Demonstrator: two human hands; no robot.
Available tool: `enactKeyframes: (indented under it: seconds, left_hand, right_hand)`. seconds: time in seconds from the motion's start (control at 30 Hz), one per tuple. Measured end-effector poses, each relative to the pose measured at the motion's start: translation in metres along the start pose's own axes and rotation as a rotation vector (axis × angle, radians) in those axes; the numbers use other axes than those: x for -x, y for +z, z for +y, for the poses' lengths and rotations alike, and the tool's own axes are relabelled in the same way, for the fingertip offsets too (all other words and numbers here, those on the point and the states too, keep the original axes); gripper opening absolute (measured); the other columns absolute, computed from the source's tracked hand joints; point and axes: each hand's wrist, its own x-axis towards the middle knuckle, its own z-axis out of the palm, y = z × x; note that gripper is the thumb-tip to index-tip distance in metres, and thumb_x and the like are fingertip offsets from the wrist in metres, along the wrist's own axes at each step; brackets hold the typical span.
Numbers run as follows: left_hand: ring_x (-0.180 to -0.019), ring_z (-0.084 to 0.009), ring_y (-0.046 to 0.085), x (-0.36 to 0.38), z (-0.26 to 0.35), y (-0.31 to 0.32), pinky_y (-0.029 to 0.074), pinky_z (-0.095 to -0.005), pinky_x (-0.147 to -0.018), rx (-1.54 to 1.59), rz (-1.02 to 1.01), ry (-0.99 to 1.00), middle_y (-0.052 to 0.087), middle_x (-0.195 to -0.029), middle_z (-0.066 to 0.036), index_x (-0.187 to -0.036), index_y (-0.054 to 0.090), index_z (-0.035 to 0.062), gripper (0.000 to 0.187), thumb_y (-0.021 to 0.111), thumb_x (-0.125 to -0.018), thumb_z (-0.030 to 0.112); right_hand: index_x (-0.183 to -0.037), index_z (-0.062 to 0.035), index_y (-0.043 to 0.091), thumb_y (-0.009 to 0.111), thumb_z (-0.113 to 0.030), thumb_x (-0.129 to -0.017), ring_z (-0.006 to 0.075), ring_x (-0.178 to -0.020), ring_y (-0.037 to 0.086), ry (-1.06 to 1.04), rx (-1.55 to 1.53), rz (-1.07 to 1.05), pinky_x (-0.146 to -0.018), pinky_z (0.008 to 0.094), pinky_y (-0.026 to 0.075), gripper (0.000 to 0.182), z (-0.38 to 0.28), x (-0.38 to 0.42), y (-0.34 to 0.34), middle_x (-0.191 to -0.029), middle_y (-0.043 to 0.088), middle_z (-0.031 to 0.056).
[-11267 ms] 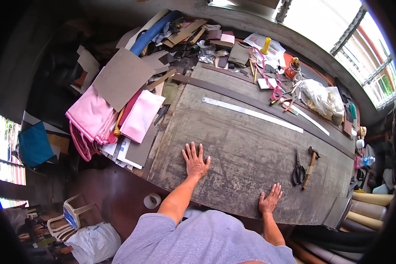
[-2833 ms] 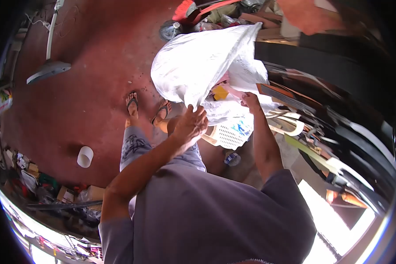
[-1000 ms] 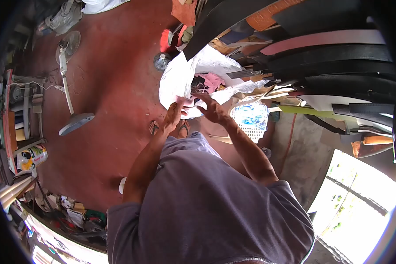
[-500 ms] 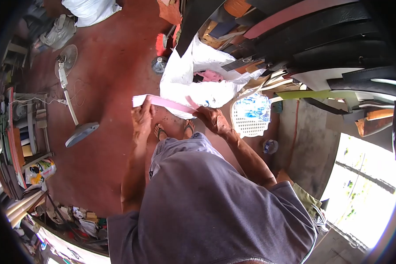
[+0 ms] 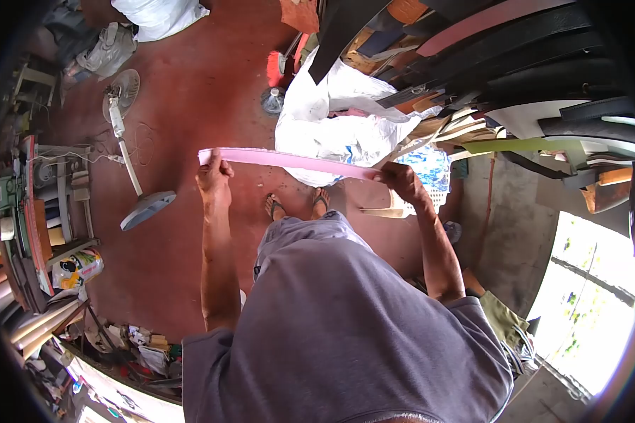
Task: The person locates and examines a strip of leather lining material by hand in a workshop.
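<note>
A long pink strip (image 5: 289,160) of flat, flexible material stretches between my two hands, held out over the floor in front of my feet. My left hand (image 5: 214,174) grips it close to its left end, fingers closed. At the opposite end, my right hand (image 5: 404,185) pinches the strip between thumb and fingers. The strip bows slightly and slopes down to the right. Behind it stands a big white sack (image 5: 317,137), open at the top with some pink material inside. A pale plastic stool (image 5: 441,199) with a blue-and-white cover is beside my right hand.
At left a standing fan (image 5: 125,134) rises from its base on the red floor (image 5: 183,92). Black and coloured strips (image 5: 515,77) hang at upper right. A water bottle (image 5: 272,100) stands by the sack. Shelving with materials lines the left edge; a bright window (image 5: 585,296) is at right.
My right hand has moved right, drawing the pink strip out from a folded shape to its full length. My left hand keeps its hold near the left end.
</note>
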Motion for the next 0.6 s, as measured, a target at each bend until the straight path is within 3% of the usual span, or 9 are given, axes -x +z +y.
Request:
enactKeyframes:
  seconds: [0.07, 0.27, 0.37, 0.5, 0.6]
  left_hand:
    - [-0.053, -0.0102, 0.049, -0.002, 0.009, -0.006, 0.039, -0.0249, -0.048, -0.055, -0.005, -0.015, 0.053, -0.064, -0.001, -0.088, 0.065, 0.0049, 0.016, 0.066, -0.093, 0.020]
    - [-0.058, -0.0112, 0.048, -0.008, 0.044, -0.019, 0.039, -0.0255, -0.055, -0.002, -0.026, 0.031, 0.051, -0.065, 0.001, -0.086, 0.061, 0.0101, 0.017, 0.065, -0.094, 0.024]
    - [-0.059, -0.0112, 0.049, -0.011, 0.059, -0.025, 0.040, -0.0259, -0.054, 0.000, -0.038, 0.057, 0.051, -0.066, 0.001, -0.086, 0.060, 0.0087, 0.018, 0.066, -0.093, 0.023]
    - [-0.054, -0.0120, 0.052, -0.018, 0.069, -0.040, 0.042, -0.0272, -0.049, -0.136, 0.061, 0.160, 0.056, -0.062, -0.003, -0.077, 0.063, 0.0046, 0.025, 0.069, -0.092, 0.024]
    - [-0.055, -0.0113, 0.053, -0.017, 0.073, -0.046, 0.045, -0.0269, -0.051, -0.154, 0.038, 0.214, 0.058, -0.064, -0.002, -0.081, 0.066, 0.0034, 0.024, 0.072, -0.089, 0.025]
  right_hand:
    - [-0.092, -0.0032, 0.071, 0.068, -0.029, -0.090, 0.0116, -0.060, 0.055, 0.149, 0.011, -0.037, -0.058, 0.0305, 0.046, 0.026, -0.019, 0.000, -0.011, -0.065, 0.060, 0.0043]
    - [-0.096, -0.0007, 0.068, 0.066, -0.022, -0.091, 0.0139, -0.072, 0.058, -0.026, -0.037, -0.027, -0.068, 0.0315, 0.046, 0.022, -0.037, -0.011, -0.008, -0.077, 0.064, 0.0069]
    - [-0.098, -0.0001, 0.067, 0.066, -0.020, -0.092, 0.0148, -0.075, 0.059, 0.010, 0.018, -0.004, -0.070, 0.0316, 0.047, 0.021, -0.047, -0.014, -0.001, -0.081, 0.066, 0.0083]
    - [-0.098, -0.0006, 0.067, 0.069, -0.018, -0.089, 0.0143, -0.074, 0.061, 0.023, 0.030, 0.032, -0.068, 0.0304, 0.048, 0.020, -0.047, -0.019, 0.006, -0.079, 0.066, 0.0090]
    - [-0.093, -0.0002, 0.066, 0.069, -0.017, -0.088, 0.0126, -0.069, 0.059, -0.032, 0.001, 0.085, -0.063, 0.0295, 0.047, 0.018, -0.049, -0.020, 0.014, -0.074, 0.064, 0.0076]
